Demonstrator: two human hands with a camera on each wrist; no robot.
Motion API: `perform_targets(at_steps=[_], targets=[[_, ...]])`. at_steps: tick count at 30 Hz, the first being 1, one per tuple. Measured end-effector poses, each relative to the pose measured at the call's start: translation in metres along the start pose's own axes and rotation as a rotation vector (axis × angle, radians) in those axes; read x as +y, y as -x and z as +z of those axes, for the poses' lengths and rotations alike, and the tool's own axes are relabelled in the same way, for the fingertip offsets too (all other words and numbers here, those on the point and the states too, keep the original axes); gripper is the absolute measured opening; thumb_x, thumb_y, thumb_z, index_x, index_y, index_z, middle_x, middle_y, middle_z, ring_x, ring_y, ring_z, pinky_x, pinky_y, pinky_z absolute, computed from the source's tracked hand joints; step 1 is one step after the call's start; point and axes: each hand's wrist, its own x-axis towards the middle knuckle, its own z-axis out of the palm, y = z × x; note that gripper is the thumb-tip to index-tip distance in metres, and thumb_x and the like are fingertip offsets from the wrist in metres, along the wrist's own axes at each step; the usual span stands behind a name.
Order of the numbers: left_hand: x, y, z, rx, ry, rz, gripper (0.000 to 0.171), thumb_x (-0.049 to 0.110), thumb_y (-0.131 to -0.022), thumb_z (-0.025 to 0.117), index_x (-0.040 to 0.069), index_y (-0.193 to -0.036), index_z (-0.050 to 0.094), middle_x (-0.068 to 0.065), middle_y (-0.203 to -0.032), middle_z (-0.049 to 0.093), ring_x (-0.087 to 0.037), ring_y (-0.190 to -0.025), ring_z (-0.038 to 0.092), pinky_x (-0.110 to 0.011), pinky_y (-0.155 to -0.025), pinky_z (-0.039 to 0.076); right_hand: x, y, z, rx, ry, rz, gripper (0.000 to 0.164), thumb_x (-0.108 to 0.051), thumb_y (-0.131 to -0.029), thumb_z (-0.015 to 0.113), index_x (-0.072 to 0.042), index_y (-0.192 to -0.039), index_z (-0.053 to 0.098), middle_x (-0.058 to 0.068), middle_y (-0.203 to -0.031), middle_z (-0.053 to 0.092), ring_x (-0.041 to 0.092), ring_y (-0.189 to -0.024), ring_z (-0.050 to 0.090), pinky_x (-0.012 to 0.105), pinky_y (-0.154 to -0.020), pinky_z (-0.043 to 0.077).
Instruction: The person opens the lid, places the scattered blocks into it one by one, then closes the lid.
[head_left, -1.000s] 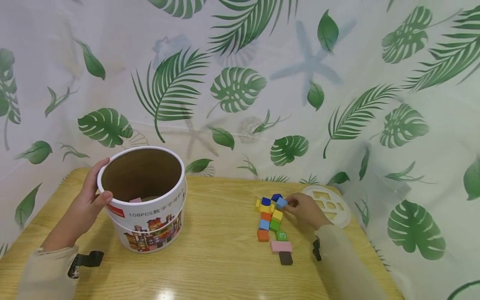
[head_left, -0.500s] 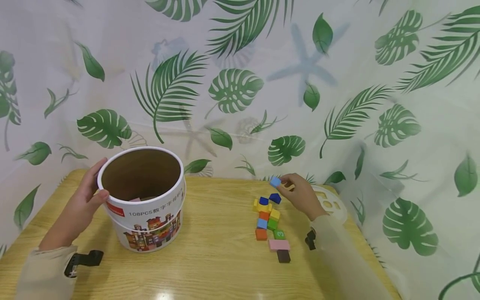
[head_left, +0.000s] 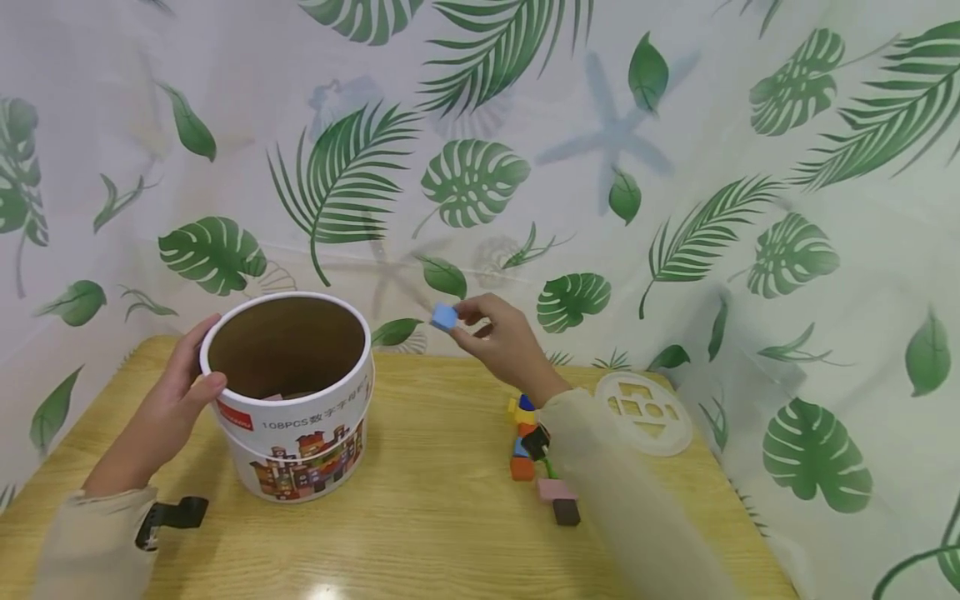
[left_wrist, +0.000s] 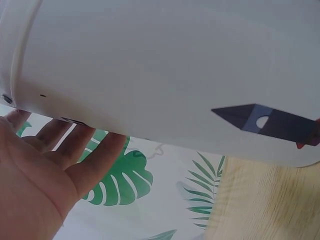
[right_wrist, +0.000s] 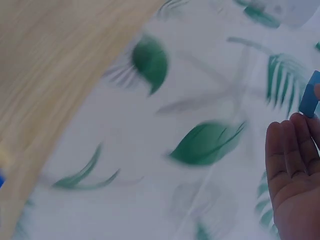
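Note:
In the head view my right hand (head_left: pixel 498 337) pinches a light blue block (head_left: pixel 444 317) between thumb and fingertips, held up above the table's back edge, right of the bucket. The right wrist view shows that block (right_wrist: pixel 310 95) at its right edge, at the fingertips. My left hand (head_left: pixel 165 408) grips the upper left side of a white printed toy-block bucket (head_left: pixel 300 446), thumb at the rim. Its fingers (left_wrist: pixel 95 157) lie along the outer wall in the left wrist view. Inside the open bucket, a pink piece (head_left: pixel 273 397) shows low down; the rest is dark.
Coloured blocks lie right of centre on the wooden table (head_left: pixel 442 467), partly hidden by my right sleeve; a pink block (head_left: pixel 557 490) and a dark brown block (head_left: pixel 566 512) show at the near end. A cream lid with shaped holes (head_left: pixel 611 417) lies farther right. A leaf-patterned sheet (head_left: pixel 480 250) hangs behind.
My right hand has lifted the light blue block from the group of blocks and carried it left toward the bucket. My left hand and the bucket have stayed in place.

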Motion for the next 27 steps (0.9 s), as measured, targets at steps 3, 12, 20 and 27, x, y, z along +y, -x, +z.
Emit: perform_targets(at_steps=[3, 12, 20, 27], targets=[[0.001, 0.0, 0.0, -0.007, 0.005, -0.004, 0.07, 0.025, -0.108, 0.048, 0.032, -0.166, 0.009, -0.014, -0.162, 0.028, -0.032, -0.138, 0.035, -0.015, -0.094, 0.04, -0.03, -0.018, 0.021, -0.048, -0.039, -0.059, 0.026, -0.015, -0.098, 0.072, -0.006, -0.123, 0.07, 0.008, -0.115, 0.067, 0.023, -0.104, 0.063, 0.037, -0.086, 0.059], [-0.003, -0.002, -0.001, -0.018, 0.034, 0.001, 0.069, 0.025, -0.108, 0.046, 0.033, -0.166, 0.008, -0.013, -0.163, 0.026, -0.023, -0.138, 0.034, -0.015, -0.096, 0.04, -0.1, -0.052, 0.078, -0.159, 0.059, -0.19, 0.027, -0.02, -0.097, 0.074, -0.008, -0.12, 0.071, 0.005, -0.116, 0.069, 0.017, -0.105, 0.063, 0.021, -0.092, 0.05], [-0.004, -0.004, 0.0, -0.022, 0.048, 0.006, 0.069, 0.027, -0.109, 0.045, 0.031, -0.166, 0.008, -0.013, -0.161, 0.027, -0.011, -0.13, 0.037, -0.012, -0.093, 0.041, -0.125, -0.065, 0.109, -0.275, 0.142, -0.129, 0.03, -0.028, -0.098, 0.073, -0.012, -0.123, 0.07, -0.004, -0.114, 0.068, 0.007, -0.105, 0.061, 0.014, -0.093, 0.045], [-0.007, -0.004, -0.002, -0.026, 0.035, 0.006, 0.067, 0.03, -0.109, 0.043, 0.032, -0.166, 0.007, -0.014, -0.16, 0.027, -0.01, -0.131, 0.037, -0.012, -0.094, 0.04, -0.13, -0.074, 0.119, -0.332, 0.149, -0.073, 0.03, -0.032, -0.097, 0.073, -0.016, -0.123, 0.07, -0.008, -0.114, 0.071, 0.003, -0.106, 0.063, 0.013, -0.094, 0.045]])
